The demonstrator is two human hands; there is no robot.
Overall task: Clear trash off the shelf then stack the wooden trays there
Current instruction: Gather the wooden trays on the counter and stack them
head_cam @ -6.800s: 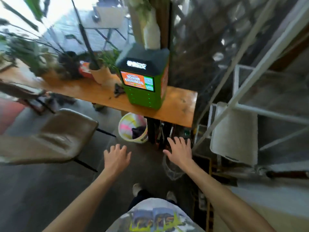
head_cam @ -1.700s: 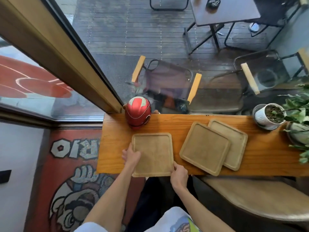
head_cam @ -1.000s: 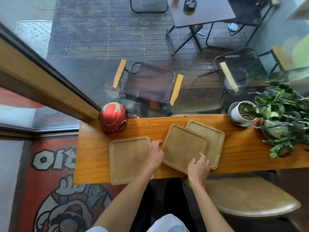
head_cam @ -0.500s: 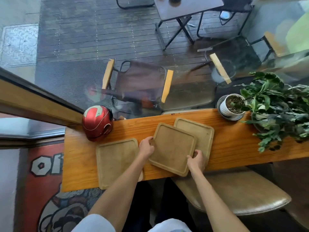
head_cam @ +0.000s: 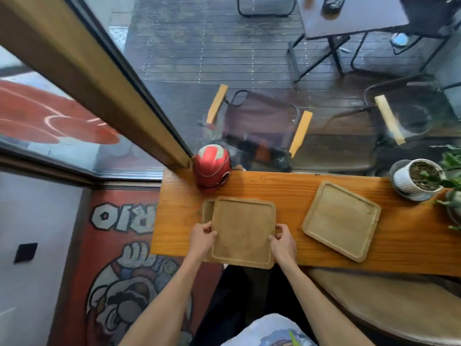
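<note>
You see pale tan wooden trays point(head_cam: 243, 233) on the orange-brown shelf point(head_cam: 287, 188), a red-and-white helmet point(head_cam: 211, 168) left of centre, and a ribbed white pot point(head_cam: 411, 176) at right.

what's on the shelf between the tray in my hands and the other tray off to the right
Nothing: the head view shows bare wooden shelf between the held tray and the lone tray.

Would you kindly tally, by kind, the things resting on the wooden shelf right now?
Wooden trays: 3: held tray, tray beneath it, tray on the right
Red helmet: 1
White potted plant: 1
Total: 5
</note>
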